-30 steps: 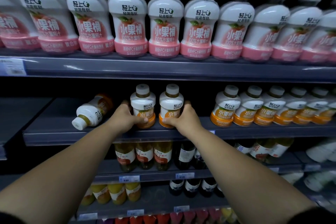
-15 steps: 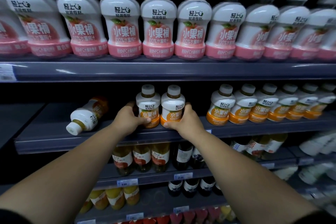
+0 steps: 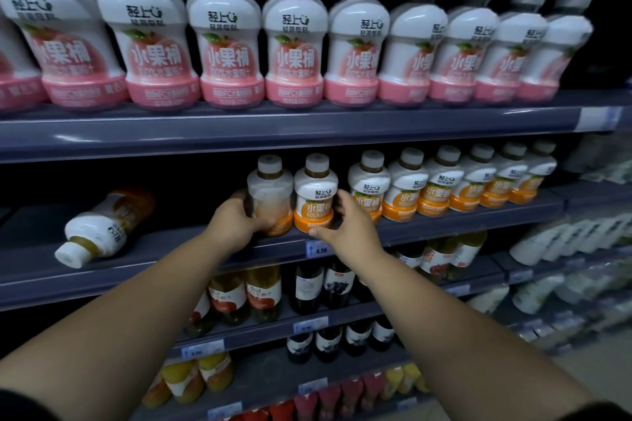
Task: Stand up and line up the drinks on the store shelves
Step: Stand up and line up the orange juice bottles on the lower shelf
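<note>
Two small orange-label bottles stand side by side on the middle shelf (image 3: 171, 249). My left hand (image 3: 232, 225) grips the left bottle (image 3: 270, 195), whose label is turned away. My right hand (image 3: 345, 229) grips the right bottle (image 3: 316, 195), its label facing out. This bottle stands close to the row of upright orange bottles (image 3: 444, 188) to its right. Another orange bottle (image 3: 102, 225) lies on its side at the left of the same shelf, cap toward me.
A row of large pink-label bottles (image 3: 294, 41) fills the top shelf. Lower shelves hold dark bottles (image 3: 321, 287) and juice bottles (image 3: 246, 294). White bottles (image 3: 554, 239) are on the shelving to the right. Price tags (image 3: 316, 248) line the shelf edges.
Both hands have slid the two held bottles to the right, closing the gap to the standing row. The left bottle's label is now turned away.
</note>
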